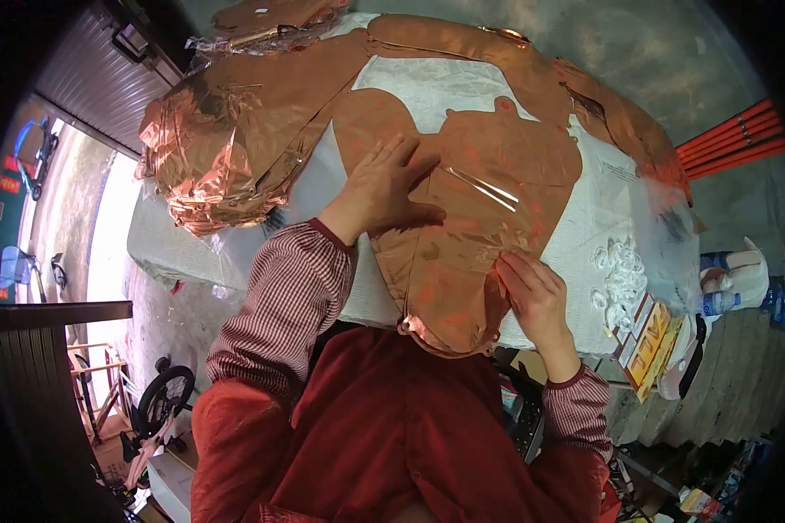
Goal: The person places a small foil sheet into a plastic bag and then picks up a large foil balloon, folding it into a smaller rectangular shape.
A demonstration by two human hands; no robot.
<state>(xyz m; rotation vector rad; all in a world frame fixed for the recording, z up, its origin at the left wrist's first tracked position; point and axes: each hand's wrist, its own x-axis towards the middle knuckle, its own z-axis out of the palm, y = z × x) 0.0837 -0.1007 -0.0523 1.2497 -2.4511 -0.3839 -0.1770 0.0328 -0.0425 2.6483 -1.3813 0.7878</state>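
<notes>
A flat, uninflated copper-coloured foil balloon (471,235) lies in front of me on the white-covered table, its rounded end hanging over the near edge. My left hand (388,187) rests on its left part with thumb and fingers apart. At the right edge of the foil, my right hand (534,296) has its fingers drawn together on the sheet; the fingertips are partly hidden. Two thin, bright strips (484,189) show on the foil between the hands; I cannot tell whether they are straws or glare.
Crumpled copper foil (227,148) is heaped at the left, and more flat foil (445,39) lies along the far side. Clear plastic pieces (619,283) and a yellow-red printed card (650,344) sit at the right. Orange poles (733,139) lean beyond the table.
</notes>
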